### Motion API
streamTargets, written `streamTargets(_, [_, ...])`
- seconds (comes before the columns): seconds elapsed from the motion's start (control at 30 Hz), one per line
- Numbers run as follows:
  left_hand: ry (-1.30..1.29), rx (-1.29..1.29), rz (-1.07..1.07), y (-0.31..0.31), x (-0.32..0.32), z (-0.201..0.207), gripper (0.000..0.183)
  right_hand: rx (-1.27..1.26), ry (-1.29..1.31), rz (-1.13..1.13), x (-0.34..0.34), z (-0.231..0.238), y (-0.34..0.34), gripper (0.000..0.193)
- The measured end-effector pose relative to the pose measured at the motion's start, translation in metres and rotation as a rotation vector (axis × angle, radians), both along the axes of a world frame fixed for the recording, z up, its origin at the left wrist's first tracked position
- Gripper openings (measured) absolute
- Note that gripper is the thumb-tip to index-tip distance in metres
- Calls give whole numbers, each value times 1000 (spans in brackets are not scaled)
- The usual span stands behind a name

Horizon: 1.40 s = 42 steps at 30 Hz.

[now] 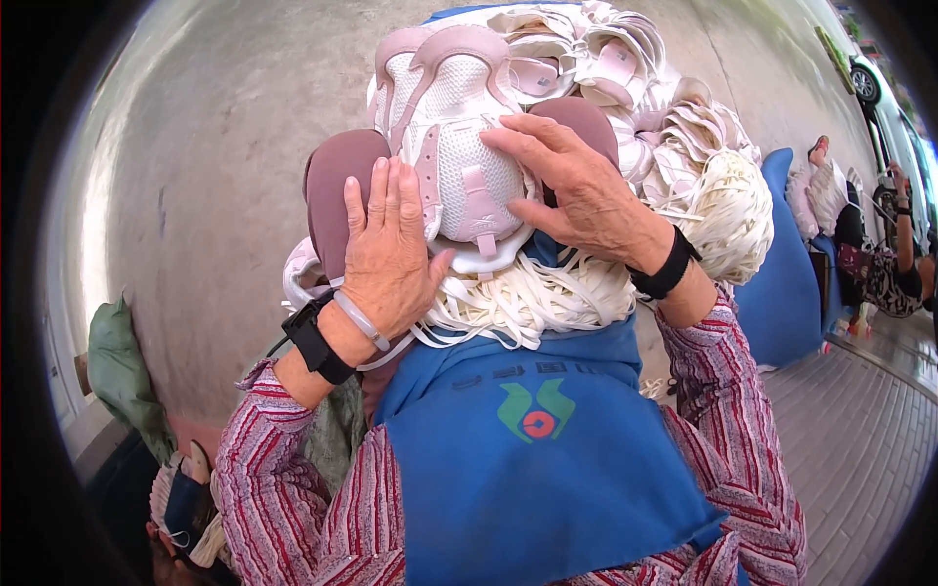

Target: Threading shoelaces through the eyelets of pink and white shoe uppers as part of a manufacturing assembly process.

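White mesh shoe uppers [479,181] with pale pink trim lie stacked across my lap, between my knees. My left hand [386,225] rests flat along their left side, fingers stretched out and holding nothing. Over on the right edge, my right hand [576,186] is spread, with thumb and fingers apart; its fingertips are at the mesh of the top upper. Below the uppers, a loose heap of cream-white shoelaces [537,303] covers the top of my blue apron [547,498]. The undersides of the uppers are hidden.
More bundled shoe uppers [620,63] are piled beyond my right knee, beside a thick hank of laces [723,215]. A blue chair [782,264] stands at the right, with another person [889,273] past it. At the left are a green sack [122,366] and another person's hand [166,559].
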State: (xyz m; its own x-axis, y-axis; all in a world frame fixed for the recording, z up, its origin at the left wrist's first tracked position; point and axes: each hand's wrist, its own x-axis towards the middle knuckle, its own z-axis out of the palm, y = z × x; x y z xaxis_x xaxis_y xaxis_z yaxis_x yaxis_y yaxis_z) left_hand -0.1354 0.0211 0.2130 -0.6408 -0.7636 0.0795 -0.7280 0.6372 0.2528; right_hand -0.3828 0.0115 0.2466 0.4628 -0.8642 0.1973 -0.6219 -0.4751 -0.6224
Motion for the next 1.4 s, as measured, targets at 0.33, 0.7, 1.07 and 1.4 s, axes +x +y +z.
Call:
streamTargets(0.33, [539, 196, -167, 17, 13, 53, 27, 203, -45, -320, -78, 31, 69, 31])
streamTargets(0.7, [274, 449, -478, 48, -33, 31, 76, -76, 350, -180, -49, -19, 136, 53])
streamTargets(1.07, [319, 286, -232, 67, -5, 18, 96, 333, -229, 314, -68, 91, 126, 32])
streamTargets(1.4, [591, 676, -623, 52, -52, 15, 46, 151, -1055, 158, -50, 142, 177, 16])
